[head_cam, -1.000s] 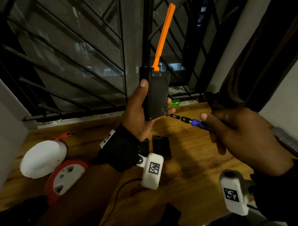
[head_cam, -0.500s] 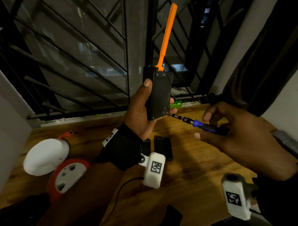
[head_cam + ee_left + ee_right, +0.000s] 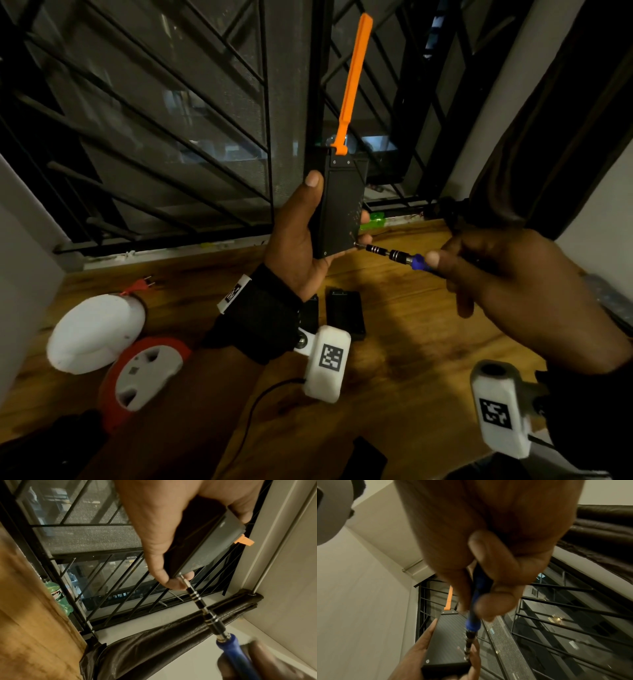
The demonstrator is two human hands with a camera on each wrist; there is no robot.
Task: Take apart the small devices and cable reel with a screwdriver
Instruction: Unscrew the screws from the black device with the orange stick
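Holding a black box (image 3: 339,209) upright in the left hand (image 3: 298,240), thumb along one long side, fingers curled round the other. Up in the air above the table (image 3: 411,359), in front of the window bars. Sticking straight up from the top of the box: a long orange stick (image 3: 354,82).

Gripping a screwdriver (image 3: 394,255) in the right hand (image 3: 513,284), fingers pinched round the blue handle. Tip pressed into a tiny screw (image 3: 466,658) at the bottom corner of the box, on the side nearest the right hand, right beside a left fingertip.

Box standing long-ways up and down. Screwdriver lying almost flat, pointing from the right hand across toward the left, tip a little higher than the handle. So meeting the box from the side, not from above. Probably busy loosening that corner screw. Best to keep the tool straight in line with the screw and push gently, or risk slipping onto the fingertip next to it. One more screw at the other bottom corner and two up by the orange stick, likely waiting for a turn.

Down on the table, near the left wrist: two small black boxes (image 3: 346,313), lying flat side by side. Farther left: a red and white cable reel (image 3: 144,373), with a round white cover (image 3: 92,334) just beside it. Hard to tell whether already taken apart.
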